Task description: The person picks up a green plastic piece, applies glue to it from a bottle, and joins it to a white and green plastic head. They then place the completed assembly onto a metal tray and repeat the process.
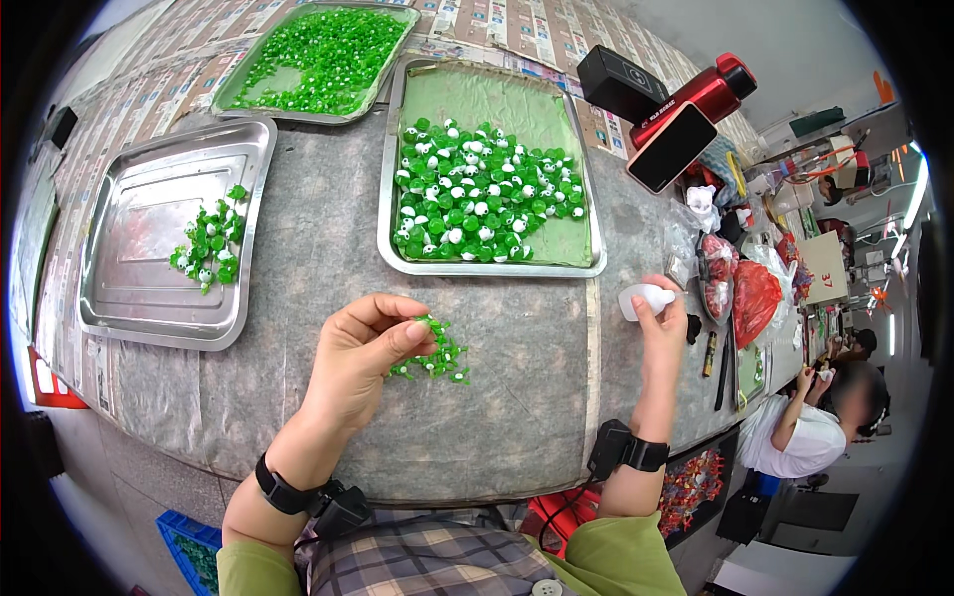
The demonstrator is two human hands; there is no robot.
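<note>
Here, at the centre of the frame, our left hand [360,348] has thumb and forefinger pressed together on a small green piece [425,320], just above the pile [445,362] of similar bits on the table [517,397]. Right of centre, our right hand [664,323] curls its fingers around a white bottle [644,301], nozzle toward the right. Above us, at upper centre, a tray [492,269] holds green-and-white balls [482,194]. At left, a metal tray [124,238] carries a green-and-white cluster [213,241]; a phone [672,147] lies at upper right.
</note>
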